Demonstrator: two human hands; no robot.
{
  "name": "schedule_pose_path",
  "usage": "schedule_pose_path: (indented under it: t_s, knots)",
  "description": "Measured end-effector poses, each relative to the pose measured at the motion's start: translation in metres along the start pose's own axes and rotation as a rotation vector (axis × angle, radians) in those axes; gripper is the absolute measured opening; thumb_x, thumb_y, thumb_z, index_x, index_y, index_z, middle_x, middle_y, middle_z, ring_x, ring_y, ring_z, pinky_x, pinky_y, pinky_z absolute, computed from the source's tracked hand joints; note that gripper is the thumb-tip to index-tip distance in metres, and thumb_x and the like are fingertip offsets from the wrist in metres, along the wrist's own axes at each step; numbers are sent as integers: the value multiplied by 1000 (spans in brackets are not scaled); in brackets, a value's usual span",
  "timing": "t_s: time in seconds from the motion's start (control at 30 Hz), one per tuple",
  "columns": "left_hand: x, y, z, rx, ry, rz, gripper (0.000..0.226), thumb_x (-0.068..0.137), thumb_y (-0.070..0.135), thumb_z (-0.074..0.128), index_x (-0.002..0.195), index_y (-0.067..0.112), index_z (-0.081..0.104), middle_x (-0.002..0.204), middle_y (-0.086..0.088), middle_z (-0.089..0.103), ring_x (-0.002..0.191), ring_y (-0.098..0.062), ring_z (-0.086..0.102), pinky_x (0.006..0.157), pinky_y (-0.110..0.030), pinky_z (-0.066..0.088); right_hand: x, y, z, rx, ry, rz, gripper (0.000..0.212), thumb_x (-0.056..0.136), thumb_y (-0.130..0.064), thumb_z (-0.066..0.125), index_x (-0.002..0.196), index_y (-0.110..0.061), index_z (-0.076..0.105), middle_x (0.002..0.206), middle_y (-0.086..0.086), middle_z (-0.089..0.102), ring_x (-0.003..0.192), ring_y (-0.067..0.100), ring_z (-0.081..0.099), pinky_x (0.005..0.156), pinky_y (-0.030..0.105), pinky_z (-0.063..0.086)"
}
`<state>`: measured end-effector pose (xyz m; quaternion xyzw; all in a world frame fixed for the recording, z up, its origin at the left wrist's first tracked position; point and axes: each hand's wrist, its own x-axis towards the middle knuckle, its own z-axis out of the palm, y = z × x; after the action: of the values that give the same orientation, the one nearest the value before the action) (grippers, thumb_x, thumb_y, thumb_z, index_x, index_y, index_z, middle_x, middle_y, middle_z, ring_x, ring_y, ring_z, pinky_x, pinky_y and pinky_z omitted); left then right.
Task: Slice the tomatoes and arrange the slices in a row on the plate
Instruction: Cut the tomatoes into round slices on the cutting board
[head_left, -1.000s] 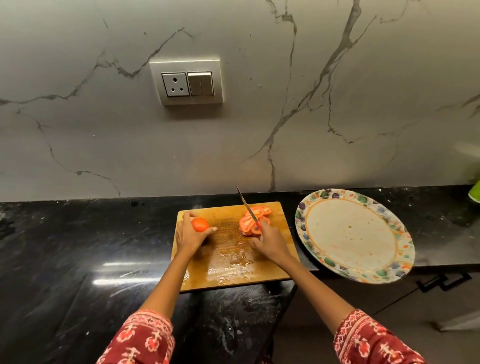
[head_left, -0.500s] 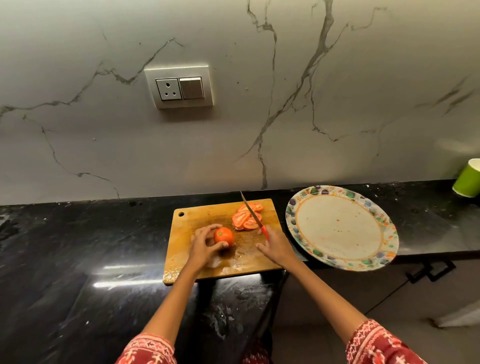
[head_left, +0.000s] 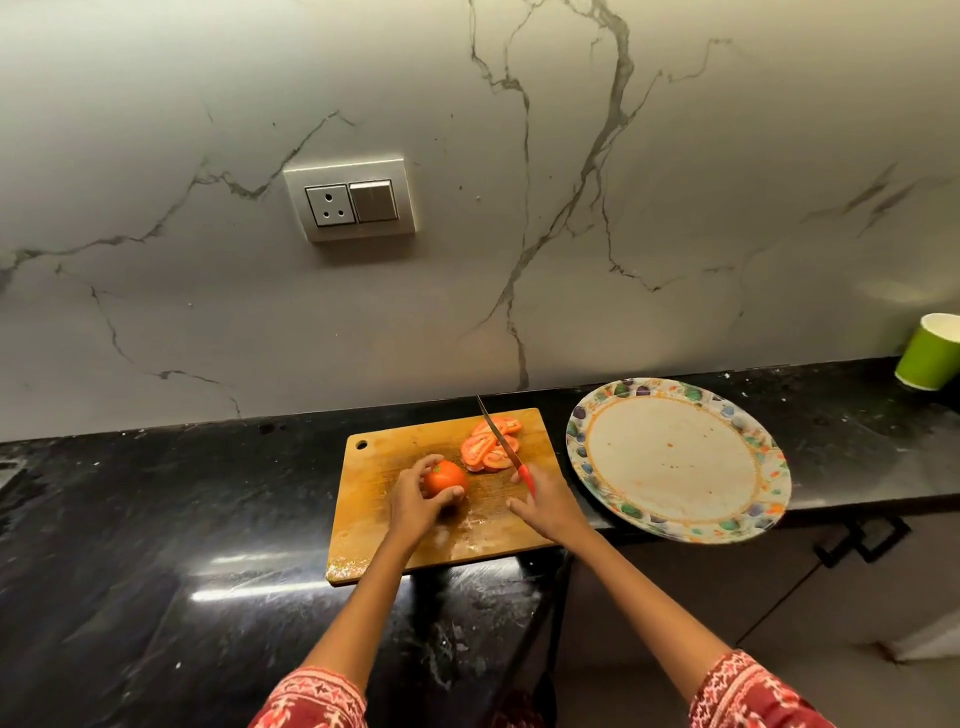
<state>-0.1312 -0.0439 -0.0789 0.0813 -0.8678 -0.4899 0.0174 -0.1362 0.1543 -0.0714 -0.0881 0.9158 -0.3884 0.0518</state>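
A wooden cutting board (head_left: 384, 514) lies on the black counter. My left hand (head_left: 415, 501) grips a whole red tomato (head_left: 444, 477) at the middle of the board. A pile of tomato slices (head_left: 488, 444) sits at the board's far right corner. My right hand (head_left: 545, 501) holds a red-handled knife (head_left: 506, 447), its blade pointing away over the slices. A round plate (head_left: 675, 460) with a coloured patterned rim lies to the right of the board, with nothing on it.
The black counter (head_left: 156, 509) ends at a front edge just right of the board; the plate overhangs that edge. A green paper cup (head_left: 930, 358) stands at the far right by the wall. A socket and switch panel (head_left: 350, 200) is on the marble wall.
My left hand carried the whole tomato from the board's far left corner to its middle. The right hand with the knife drew back slightly from the slices.
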Motion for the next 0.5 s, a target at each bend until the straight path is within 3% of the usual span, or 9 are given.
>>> schedule_pose_path:
  t_s: [0.07, 0.17, 0.27, 0.5]
  knots:
    - [2, 5, 1, -26, -14, 29, 54, 76, 14, 73, 123, 27, 49, 132, -7, 47, 119, -25, 47, 95, -38, 46, -1, -1, 1, 48, 15, 2, 13, 93, -21, 53, 94, -8, 55, 78, -2, 54, 77, 16, 50, 68, 29, 35]
    - [4, 13, -2, -41, -132, 65, 63, 76, 2, 70, 131, 16, 44, 133, -7, 47, 122, -24, 45, 95, -32, 42, -6, -4, 3, 76, 9, 30, 28, 101, -22, 36, 93, -2, 53, 82, 10, 56, 78, 24, 51, 64, 30, 28]
    - [4, 10, -6, -1, -171, 83, 55, 76, 3, 70, 127, 14, 51, 135, -8, 47, 124, -25, 43, 97, -31, 40, -10, -11, 10, 76, -40, 45, 36, 102, -23, 31, 98, 2, 56, 93, 17, 61, 87, 29, 55, 69, 34, 32]
    - [2, 9, -4, 19, -98, 74, 58, 70, 15, 78, 123, 14, 54, 127, -6, 51, 115, -21, 49, 90, -30, 45, -15, -31, 28, 3, -78, 25, 29, 102, -24, 30, 90, -8, 52, 86, 13, 58, 80, 27, 53, 64, 29, 29]
